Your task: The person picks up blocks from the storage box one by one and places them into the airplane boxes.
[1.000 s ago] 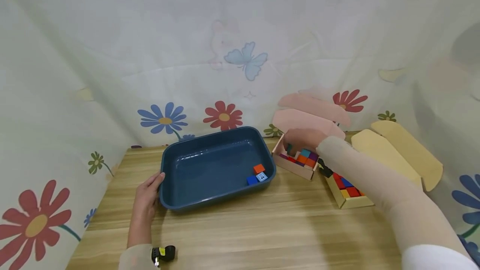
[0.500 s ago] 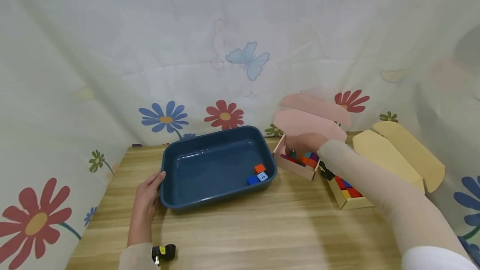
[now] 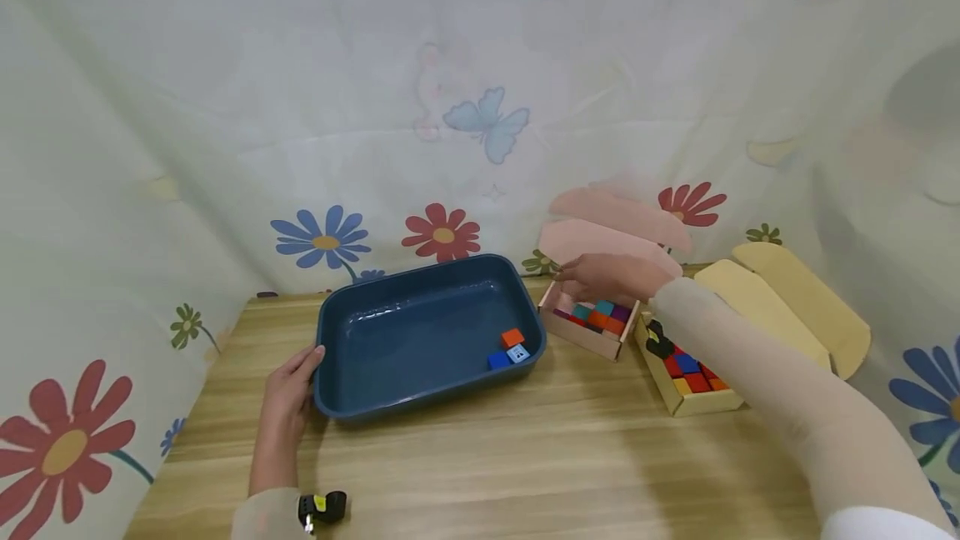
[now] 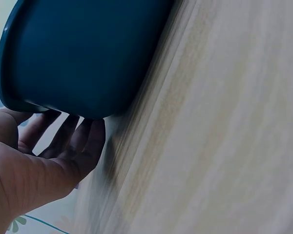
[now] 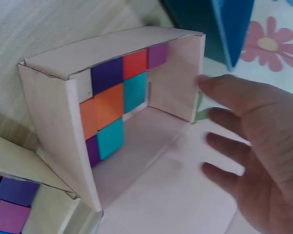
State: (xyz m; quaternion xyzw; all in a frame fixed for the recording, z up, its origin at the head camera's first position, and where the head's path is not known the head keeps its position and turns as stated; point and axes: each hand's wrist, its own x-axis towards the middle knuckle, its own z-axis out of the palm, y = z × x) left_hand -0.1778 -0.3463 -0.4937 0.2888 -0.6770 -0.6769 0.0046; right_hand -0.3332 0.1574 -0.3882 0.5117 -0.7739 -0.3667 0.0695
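Note:
My left hand grips the left end of a dark blue rectangular tray, thumb at the rim and fingers against the outer wall. Inside the tray's right end lie an orange block, a blue block and a pale blue block with a dark print. Over the pink box hovers my right hand. Its fingers are apart, with nothing between them in the right wrist view. Several coloured blocks sit in that box, including a teal block and an orange block.
To the right of the pink box stands a yellow box with several blocks, its lid folded back. My right forearm passes over it. The wooden table meets a flowered cloth behind and at both sides.
My right hand has lifted out of the pink box, and its fingers have spread apart. More of the blocks there show now. The left hand and the tray stay in place.

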